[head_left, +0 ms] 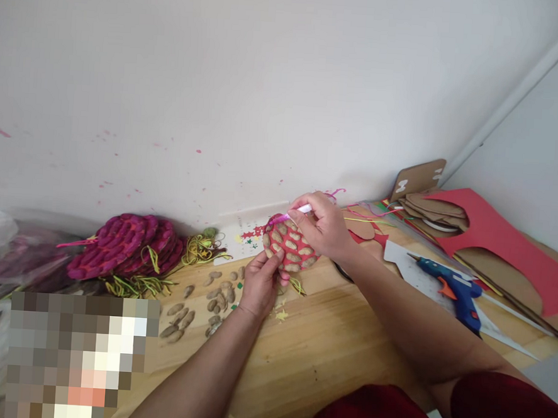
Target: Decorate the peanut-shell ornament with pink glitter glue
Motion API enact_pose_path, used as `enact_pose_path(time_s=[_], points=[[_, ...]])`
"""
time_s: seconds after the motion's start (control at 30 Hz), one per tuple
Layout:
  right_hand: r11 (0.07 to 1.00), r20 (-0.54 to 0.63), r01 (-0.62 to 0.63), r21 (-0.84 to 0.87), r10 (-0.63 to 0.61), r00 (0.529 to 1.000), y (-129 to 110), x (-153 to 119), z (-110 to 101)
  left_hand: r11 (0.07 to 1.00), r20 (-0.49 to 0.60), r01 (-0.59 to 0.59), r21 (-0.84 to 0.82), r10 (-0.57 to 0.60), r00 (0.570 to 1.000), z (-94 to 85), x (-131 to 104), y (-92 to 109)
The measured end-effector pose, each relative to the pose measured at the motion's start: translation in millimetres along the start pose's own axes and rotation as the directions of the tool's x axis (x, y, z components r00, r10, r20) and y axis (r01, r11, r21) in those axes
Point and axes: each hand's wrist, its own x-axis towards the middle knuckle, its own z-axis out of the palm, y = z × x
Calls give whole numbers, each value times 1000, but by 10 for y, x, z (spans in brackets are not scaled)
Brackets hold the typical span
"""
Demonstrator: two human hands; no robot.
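Observation:
My left hand (261, 280) is closed on the lower left edge of a round red disc (282, 242), tilted up off the table. Rows of peanuts cover the disc, mostly plain tan, with purple paint on those at its upper left. In my right hand (320, 221) is a white-handled paintbrush (281, 218), its purple end touching the peanuts near the disc's upper left rim. Yellow-green strings (297, 286) hang below the disc. Loose peanuts (221, 297) lie on the wooden table left of my left hand.
Purple peanut-covered discs (123, 243) are stacked at left beside plastic bags (6, 255). Small paper stars lie on a white sheet (232, 247) by the wall. To the right are a blue glue gun (449, 282), red cut-out card (499, 241) and cardboard pieces (433, 209).

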Motion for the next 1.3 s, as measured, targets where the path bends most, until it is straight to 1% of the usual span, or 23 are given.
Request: enact_pose_path(time_s=[0.1, 0.17, 0.27, 0.4, 0.57, 0.7, 0.87, 1.03, 1.3], points=[[998, -27, -55, -2, 55, 998, 14, 1, -10, 1000, -1, 4, -6, -4, 1000, -7, 1, -6], [996, 2, -91, 22, 91, 996, 26, 4, -18, 1000, 4, 8, -13, -8, 1000, -9, 0, -4], [994, 39, -106, 18, 105, 994, 40, 10, -27, 1000, 6, 17, -24, -17, 1000, -11, 0, 2], [993, -8, -119, -4, 119, 993, 50, 19, -35, 999, 16, 22, -38, -22, 1000, -15, 8, 4], [995, 60, -94, 40, 92, 994, 56, 19, -28, 998, 20, 31, -51, -30, 999, -35, 29, -7], [995, 9, -99, 4, 99, 995, 56, 20, -29, 998, 26, 45, -51, -43, 999, -54, 41, -16], [998, 44, -60, 19, 59, 997, 56, 21, -32, 998, 31, 48, -46, -47, 998, -58, 35, -13], [998, 1, -66, -13, 67, 998, 48, 19, -27, 998, 27, 58, -40, -57, 998, -52, 27, 1], [999, 66, -42, 9, 42, 997, 24, 16, -40, 998, 33, 57, -35, -56, 998, -35, 14, 15]])
